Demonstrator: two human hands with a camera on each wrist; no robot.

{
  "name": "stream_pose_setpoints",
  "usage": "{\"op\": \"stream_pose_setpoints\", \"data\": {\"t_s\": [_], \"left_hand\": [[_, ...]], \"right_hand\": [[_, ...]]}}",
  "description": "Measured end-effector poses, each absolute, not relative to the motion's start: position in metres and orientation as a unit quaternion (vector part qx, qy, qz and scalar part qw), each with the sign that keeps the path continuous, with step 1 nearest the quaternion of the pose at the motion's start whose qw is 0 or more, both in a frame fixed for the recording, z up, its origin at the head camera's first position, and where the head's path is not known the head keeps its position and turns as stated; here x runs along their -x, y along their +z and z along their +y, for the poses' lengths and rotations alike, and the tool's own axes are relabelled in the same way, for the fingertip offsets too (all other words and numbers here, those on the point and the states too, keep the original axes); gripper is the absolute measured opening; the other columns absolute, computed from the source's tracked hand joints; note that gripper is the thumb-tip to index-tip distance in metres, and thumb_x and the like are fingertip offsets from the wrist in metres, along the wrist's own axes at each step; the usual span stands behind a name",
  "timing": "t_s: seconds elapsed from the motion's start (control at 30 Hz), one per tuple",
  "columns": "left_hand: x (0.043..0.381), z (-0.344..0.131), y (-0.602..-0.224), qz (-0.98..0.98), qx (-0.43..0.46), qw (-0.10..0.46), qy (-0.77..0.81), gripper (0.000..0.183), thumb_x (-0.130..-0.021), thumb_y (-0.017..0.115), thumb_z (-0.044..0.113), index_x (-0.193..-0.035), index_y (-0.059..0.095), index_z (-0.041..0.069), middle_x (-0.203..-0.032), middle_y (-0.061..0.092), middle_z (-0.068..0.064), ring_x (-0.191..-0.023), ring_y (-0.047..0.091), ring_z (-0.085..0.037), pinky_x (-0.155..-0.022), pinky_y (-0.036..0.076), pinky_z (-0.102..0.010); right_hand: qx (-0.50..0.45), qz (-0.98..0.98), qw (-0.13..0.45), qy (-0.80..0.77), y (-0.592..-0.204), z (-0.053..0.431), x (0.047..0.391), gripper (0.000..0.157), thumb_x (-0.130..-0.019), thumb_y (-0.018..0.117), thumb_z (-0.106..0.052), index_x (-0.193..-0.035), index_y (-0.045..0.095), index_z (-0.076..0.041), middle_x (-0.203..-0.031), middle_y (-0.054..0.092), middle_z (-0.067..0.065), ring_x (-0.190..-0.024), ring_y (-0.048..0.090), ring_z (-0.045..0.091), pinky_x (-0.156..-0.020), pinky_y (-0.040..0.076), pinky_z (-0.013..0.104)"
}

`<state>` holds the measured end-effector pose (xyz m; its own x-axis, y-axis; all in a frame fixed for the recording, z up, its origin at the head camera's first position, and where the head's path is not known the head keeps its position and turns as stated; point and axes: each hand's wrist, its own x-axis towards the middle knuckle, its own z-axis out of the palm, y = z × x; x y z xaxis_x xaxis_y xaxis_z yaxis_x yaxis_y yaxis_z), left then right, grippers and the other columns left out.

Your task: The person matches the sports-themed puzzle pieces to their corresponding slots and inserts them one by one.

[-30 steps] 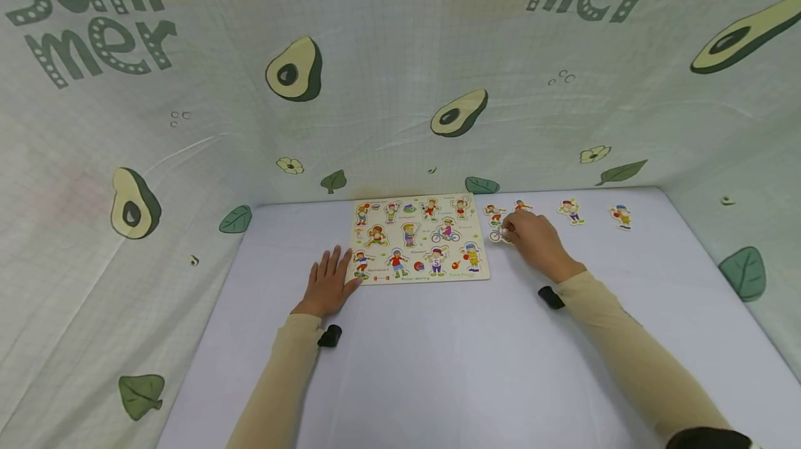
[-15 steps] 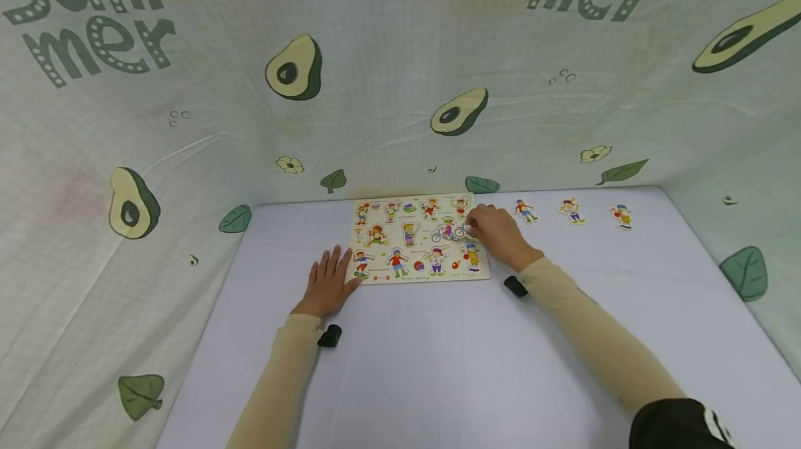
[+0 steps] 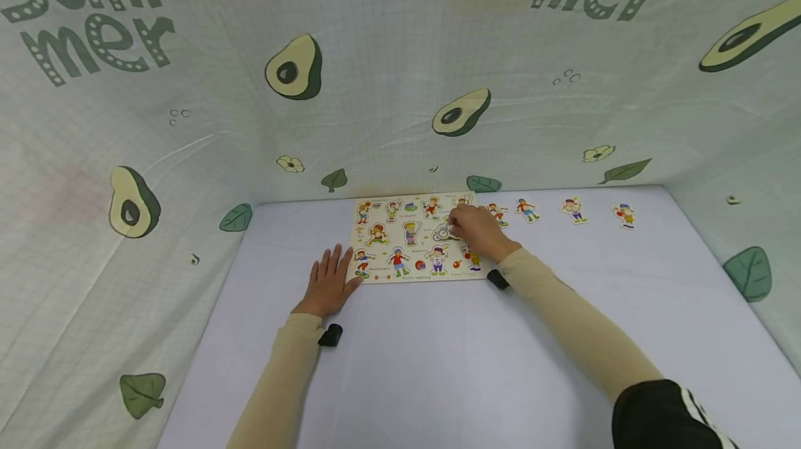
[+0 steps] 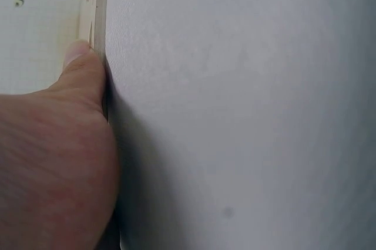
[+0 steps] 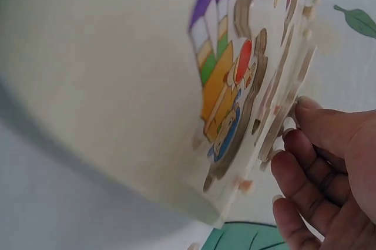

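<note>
A wooden puzzle board (image 3: 425, 276) printed with sporty children lies at the far side of the table. My right hand (image 3: 480, 232) is over its right part, pinching the cyclist puzzle piece (image 3: 441, 233) by its small knob; the fingers hide most of the piece. Seen from the right wrist, thumb and fingertips hold that piece (image 5: 286, 108) edge-on, close over the board (image 5: 153, 144). My left hand (image 3: 325, 285) lies with straight fingers at the board's left edge, thumb at the near corner. In the left wrist view this thumb (image 4: 82, 74) rests along the board's edge (image 4: 101, 15).
Right of the board lie several loose child-figure pieces: a near one (image 3: 497, 214), a skater-like piece (image 3: 527, 210), another figure (image 3: 573, 210) and one farthest right (image 3: 624, 215). A patterned cloth wall (image 3: 375, 143) rises behind the white table (image 3: 425, 365).
My right hand has carried the cyclist piece leftward from the table beside the board to over the board's right part. My left hand has stayed in place.
</note>
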<state>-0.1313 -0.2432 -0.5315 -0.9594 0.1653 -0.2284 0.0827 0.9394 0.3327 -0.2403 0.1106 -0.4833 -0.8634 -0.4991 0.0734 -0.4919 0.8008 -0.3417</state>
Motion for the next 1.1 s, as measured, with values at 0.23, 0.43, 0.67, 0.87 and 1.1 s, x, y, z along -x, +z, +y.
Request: {"op": "stream_pose_setpoints", "data": {"t_s": [0.23,0.43,0.67,0.87,1.1], "left_hand": [[0.131,-0.242,-0.529,0.976,-0.062,0.134,0.160,0.077,-0.112,0.048,0.043,-0.169,0.016,0.004,-0.176,0.003,-0.025,-0.162,-0.002,-0.048,-0.128,0.001,-0.066],[0.131,-0.241,-0.525,0.974,-0.058,0.142,0.167,0.077,-0.112,0.048,0.043,-0.169,0.014,0.004,-0.176,0.001,-0.024,-0.162,-0.004,-0.047,-0.128,-0.001,-0.065],[0.131,-0.241,-0.529,0.976,-0.059,0.141,0.158,0.077,-0.112,0.047,0.043,-0.169,0.015,0.004,-0.176,0.001,-0.024,-0.162,-0.003,-0.047,-0.129,0.000,-0.065],[0.131,-0.241,-0.530,0.976,-0.062,0.133,0.161,0.077,-0.111,0.049,0.044,-0.169,0.016,0.004,-0.176,0.003,-0.025,-0.162,-0.001,-0.048,-0.128,0.002,-0.066],[0.131,-0.242,-0.529,0.977,-0.063,0.126,0.160,0.076,-0.111,0.049,0.043,-0.169,0.018,0.003,-0.176,0.005,-0.025,-0.161,0.000,-0.049,-0.128,0.003,-0.067]], "right_hand": [[0.268,0.947,0.020,-0.174,-0.488,0.104,0.247,0.008,-0.102,0.072,-0.013,-0.103,0.071,-0.006,-0.098,0.070,0.008,-0.092,0.065,0.025,-0.087,0.051,0.045],[0.277,0.947,0.033,-0.160,-0.486,0.102,0.249,0.009,-0.103,0.071,-0.014,-0.102,0.070,-0.005,-0.097,0.069,0.007,-0.091,0.064,0.025,-0.088,0.050,0.046],[0.282,0.946,0.040,-0.154,-0.485,0.098,0.255,0.009,-0.103,0.072,-0.013,-0.103,0.072,-0.005,-0.100,0.073,0.008,-0.093,0.068,0.027,-0.093,0.053,0.048],[0.285,0.946,0.041,-0.148,-0.484,0.096,0.256,0.010,-0.102,0.072,-0.013,-0.106,0.074,-0.004,-0.104,0.074,0.010,-0.096,0.069,0.028,-0.096,0.054,0.050],[0.291,0.944,0.037,-0.149,-0.482,0.095,0.253,0.009,-0.101,0.073,-0.012,-0.104,0.074,-0.004,-0.102,0.074,0.010,-0.094,0.069,0.028,-0.094,0.054,0.049]]}}
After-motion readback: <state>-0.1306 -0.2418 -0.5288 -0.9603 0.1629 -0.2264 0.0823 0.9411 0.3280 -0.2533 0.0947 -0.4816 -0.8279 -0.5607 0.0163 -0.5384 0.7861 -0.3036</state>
